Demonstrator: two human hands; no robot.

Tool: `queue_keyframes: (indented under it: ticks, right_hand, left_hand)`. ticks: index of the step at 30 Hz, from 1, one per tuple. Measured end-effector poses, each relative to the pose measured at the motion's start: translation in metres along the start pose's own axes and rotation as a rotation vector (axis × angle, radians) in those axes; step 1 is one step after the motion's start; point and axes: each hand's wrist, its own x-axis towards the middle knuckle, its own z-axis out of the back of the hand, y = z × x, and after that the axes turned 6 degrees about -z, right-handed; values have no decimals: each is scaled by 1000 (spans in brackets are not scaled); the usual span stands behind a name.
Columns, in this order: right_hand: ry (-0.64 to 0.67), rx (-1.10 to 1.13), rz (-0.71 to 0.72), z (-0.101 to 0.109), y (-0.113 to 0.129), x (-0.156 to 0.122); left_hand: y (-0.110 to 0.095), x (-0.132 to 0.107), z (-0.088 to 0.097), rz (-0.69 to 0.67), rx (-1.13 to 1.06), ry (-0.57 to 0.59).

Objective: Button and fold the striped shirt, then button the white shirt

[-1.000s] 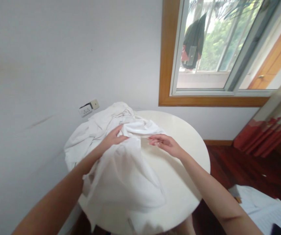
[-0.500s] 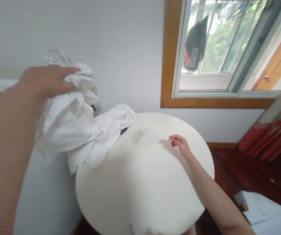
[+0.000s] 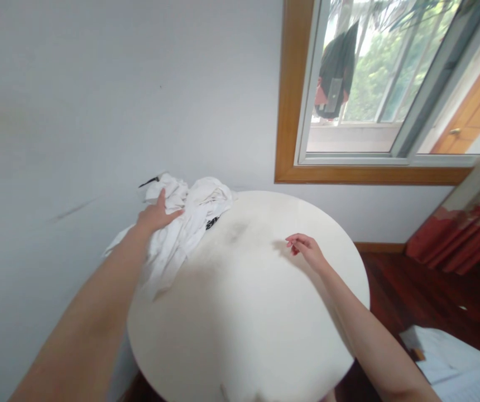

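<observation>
A crumpled heap of white cloth [image 3: 209, 195] lies on the left back part of a round white table [image 3: 265, 312], against the wall. Part of it hangs over the table's left edge. My left hand [image 3: 156, 216] rests on the heap with thumb and forefinger spread apart; its other fingers are hard to make out. A small black-and-white patterned bit [image 3: 212, 223] peeks out at the cloth's right side. Above the table's right half is my right hand [image 3: 306, 249], its fingers loosely curled and somewhat apart, nothing visible in them. It touches no cloth.
A wood-framed window [image 3: 292, 111] is in the wall behind the table. A red and cream curtain [image 3: 453, 229] hangs at the right. White papers or sheets [image 3: 457, 357] lie low at the right, above the dark wooden floor [image 3: 403, 290]. The wall [image 3: 56, 139] borders the table's left side.
My left hand has come down and to the right, bringing the raised white cloth onto the heap, and its fingers have spread. My right hand has hardly moved.
</observation>
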Motion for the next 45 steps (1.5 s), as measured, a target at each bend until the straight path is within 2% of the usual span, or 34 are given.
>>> queue_keyframes:
  ticks: [2, 7, 9, 12, 13, 16, 20, 24, 30, 33, 36, 38, 39, 42, 45]
  right_hand:
    - [-3, -9, 1, 1, -2, 1]
    - [-29, -35, -18, 3, -5, 2]
    - [-31, -44, -24, 2, -5, 2]
    - [-30, -51, -28, 2, -4, 2]
    - [-30, -52, -27, 2, -4, 2]
    - [-33, -52, -25, 2, -5, 2]
    - [-29, -51, -30, 4, -11, 3]
    - [-20, -72, -44, 3, -19, 4]
    - [-19, -130, -50, 1, -24, 5]
    - [-32, -224, -34, 3, -25, 6]
    - [-125, -527, 43, 5, -27, 5]
    - [-167, -814, 95, 3, -28, 1]
    - [-167, -950, 95, 0, -29, -2]
    - [-90, -1230, 1, -12, -32, -12]
    - [-3, -1327, -61, -24, -33, -19]
  left_hand:
    - [8, 0, 7, 0, -34, -33]
    - [17, -4, 12, -120, -60, -267]
    - [14, -7, 9, -151, -28, -219]
    - [7, -9, 7, -154, 26, -23]
    - [4, -9, 7, -148, 36, 1]
    - [-2, -7, 13, -65, 32, -45]
    - [-5, -7, 21, 165, -15, -67]
    - [-8, -16, 25, 169, -47, -105]
    - [-7, -33, 28, 150, 3, -280]
    - [-9, -39, 30, 44, 31, -449]
    - [-23, -47, 28, -114, 71, -649]
    - [-42, -58, 19, -271, 54, -708]
    - [-54, -64, 10, -365, 29, -692]
    - [-95, -91, -34, -604, -60, -491]
    - [-132, -118, -90, -624, -78, -299]
